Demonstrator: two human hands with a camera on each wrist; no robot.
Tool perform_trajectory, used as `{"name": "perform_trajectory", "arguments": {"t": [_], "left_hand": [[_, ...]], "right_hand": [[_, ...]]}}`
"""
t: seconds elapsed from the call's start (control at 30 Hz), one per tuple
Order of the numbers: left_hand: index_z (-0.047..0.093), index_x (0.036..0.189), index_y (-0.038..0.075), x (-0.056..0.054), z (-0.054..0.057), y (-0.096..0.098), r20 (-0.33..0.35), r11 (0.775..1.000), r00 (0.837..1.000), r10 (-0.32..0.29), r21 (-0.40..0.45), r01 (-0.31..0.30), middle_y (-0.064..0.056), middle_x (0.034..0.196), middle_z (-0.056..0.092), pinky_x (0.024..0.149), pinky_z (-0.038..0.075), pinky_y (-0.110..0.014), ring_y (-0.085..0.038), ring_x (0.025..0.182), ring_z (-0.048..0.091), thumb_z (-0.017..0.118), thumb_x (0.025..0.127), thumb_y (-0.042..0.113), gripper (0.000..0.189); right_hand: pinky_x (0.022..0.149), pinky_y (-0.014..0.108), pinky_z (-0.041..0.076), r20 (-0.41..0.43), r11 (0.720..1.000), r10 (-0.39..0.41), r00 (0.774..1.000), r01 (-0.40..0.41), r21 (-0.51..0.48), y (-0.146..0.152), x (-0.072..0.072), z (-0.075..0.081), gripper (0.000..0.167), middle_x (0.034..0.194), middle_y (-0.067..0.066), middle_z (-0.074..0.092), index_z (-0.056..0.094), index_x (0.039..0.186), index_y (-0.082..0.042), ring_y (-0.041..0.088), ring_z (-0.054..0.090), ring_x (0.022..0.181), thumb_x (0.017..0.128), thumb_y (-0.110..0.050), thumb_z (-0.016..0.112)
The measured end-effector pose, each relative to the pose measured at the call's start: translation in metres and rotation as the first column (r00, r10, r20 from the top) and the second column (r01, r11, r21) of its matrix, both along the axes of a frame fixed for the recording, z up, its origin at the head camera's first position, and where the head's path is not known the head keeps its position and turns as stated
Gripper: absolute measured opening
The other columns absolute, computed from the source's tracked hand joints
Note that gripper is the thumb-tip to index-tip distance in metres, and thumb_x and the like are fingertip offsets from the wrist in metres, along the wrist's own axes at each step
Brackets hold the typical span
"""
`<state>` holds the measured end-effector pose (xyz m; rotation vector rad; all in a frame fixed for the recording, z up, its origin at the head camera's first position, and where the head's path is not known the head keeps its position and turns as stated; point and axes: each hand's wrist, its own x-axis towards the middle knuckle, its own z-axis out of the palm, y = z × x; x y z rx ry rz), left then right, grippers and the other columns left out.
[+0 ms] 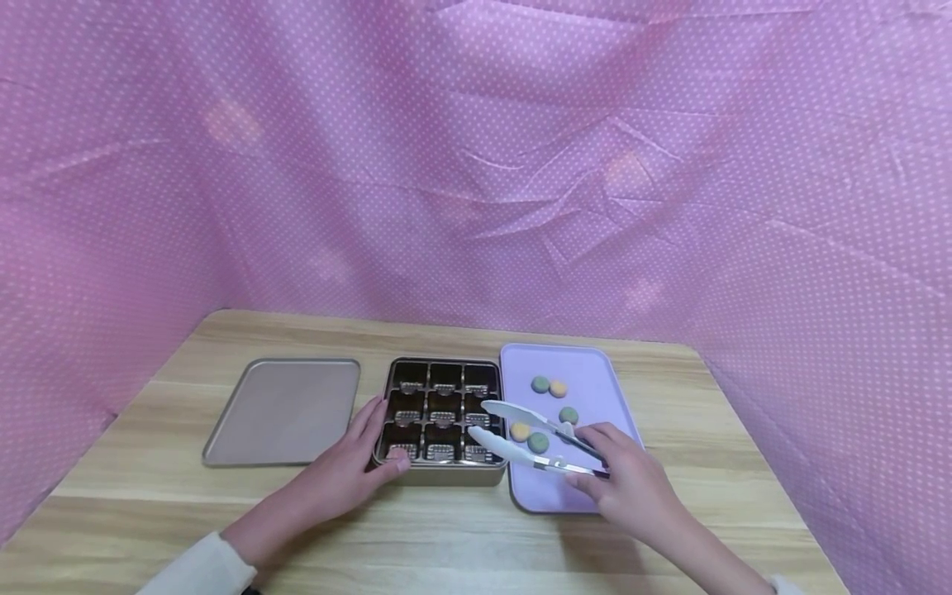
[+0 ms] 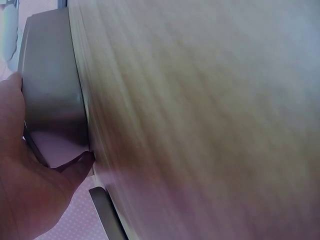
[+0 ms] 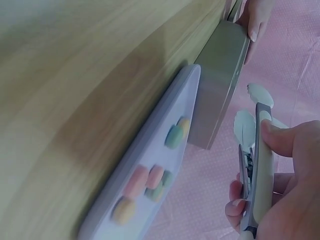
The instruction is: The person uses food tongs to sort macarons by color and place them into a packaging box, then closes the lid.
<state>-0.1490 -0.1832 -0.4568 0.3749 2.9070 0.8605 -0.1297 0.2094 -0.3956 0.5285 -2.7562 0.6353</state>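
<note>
A metal tin with a dark brown divided insert stands mid-table. At its front left corner my left hand holds it, thumb over the rim and fingers along the left side wall. My right hand grips a pair of tongs by the handles. The pale tong heads are spread apart over the tin's right-hand compartments, with nothing between them. Beneath the tongs and right hand is a lilac tray bearing green macarons, orange macarons and pink macarons; the head view hides some.
To the left of the tin lies a flat grey-brown lid with a raised rim. The tray's left edge runs right beside the tin. A pink dotted cloth surrounds the wooden table at the back and sides.
</note>
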Motion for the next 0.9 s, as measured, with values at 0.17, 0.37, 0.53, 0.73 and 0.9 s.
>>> {"name": "perform_trajectory", "arguments": {"t": [0.17, 0.37, 0.53, 0.73, 0.9], "left_hand": [[-0.004, 0.163, 0.022, 0.0, 0.001, 0.0, 0.007, 1.0, 1.0, 0.0, -0.001, 0.0, -0.004, 0.171, -0.008, 0.11, 0.038, -0.068, -0.048, 0.143, 0.038, 0.047, 0.091, 0.077, 0.104], [-0.004, 0.163, 0.022, 0.001, 0.001, 0.0, 0.015, 1.0, 1.0, 0.003, 0.003, -0.003, -0.002, 0.17, -0.01, 0.111, 0.037, -0.068, -0.047, 0.144, 0.036, 0.048, 0.091, 0.075, 0.104], [-0.004, 0.163, 0.022, 0.001, 0.001, 0.0, 0.015, 1.0, 1.0, 0.001, -0.004, -0.001, -0.001, 0.17, -0.01, 0.11, 0.039, -0.068, -0.048, 0.143, 0.037, 0.048, 0.091, 0.076, 0.104], [-0.004, 0.163, 0.022, 0.001, 0.002, 0.001, 0.015, 1.0, 1.0, -0.002, -0.003, 0.002, -0.001, 0.17, -0.011, 0.11, 0.039, -0.067, -0.048, 0.142, 0.038, 0.048, 0.091, 0.076, 0.104], [-0.004, 0.163, 0.021, 0.001, 0.004, 0.001, 0.011, 1.0, 1.0, -0.011, -0.007, 0.011, -0.001, 0.17, -0.011, 0.108, 0.041, -0.068, -0.048, 0.141, 0.039, 0.047, 0.091, 0.076, 0.104]], "right_hand": [[0.066, 0.025, 0.051, -0.008, 1.0, -0.021, 1.0, 0.021, -0.001, 0.01, 0.004, -0.003, 0.055, 0.113, -0.008, 0.067, 0.069, 0.123, -0.012, 0.006, 0.06, 0.081, 0.074, -0.025, 0.09], [0.07, 0.03, 0.053, 0.01, 0.998, -0.063, 0.998, 0.062, 0.018, 0.023, 0.007, -0.002, 0.056, 0.115, -0.004, 0.068, 0.069, 0.124, -0.012, 0.008, 0.062, 0.086, 0.074, -0.025, 0.09], [0.072, 0.036, 0.053, 0.033, 0.995, -0.097, 0.995, 0.096, 0.019, 0.033, 0.01, -0.003, 0.052, 0.117, -0.003, 0.068, 0.07, 0.121, -0.013, 0.014, 0.063, 0.09, 0.076, -0.03, 0.088], [0.075, 0.042, 0.055, 0.019, 0.992, -0.125, 0.992, 0.124, 0.037, 0.049, 0.015, -0.012, 0.051, 0.115, 0.0, 0.068, 0.07, 0.12, -0.011, 0.017, 0.064, 0.094, 0.075, -0.028, 0.089], [0.082, 0.055, 0.056, 0.015, 0.988, -0.148, 0.989, 0.147, 0.051, 0.064, 0.019, -0.018, 0.058, 0.123, 0.008, 0.067, 0.068, 0.126, -0.006, 0.029, 0.068, 0.105, 0.075, -0.024, 0.088]]}}
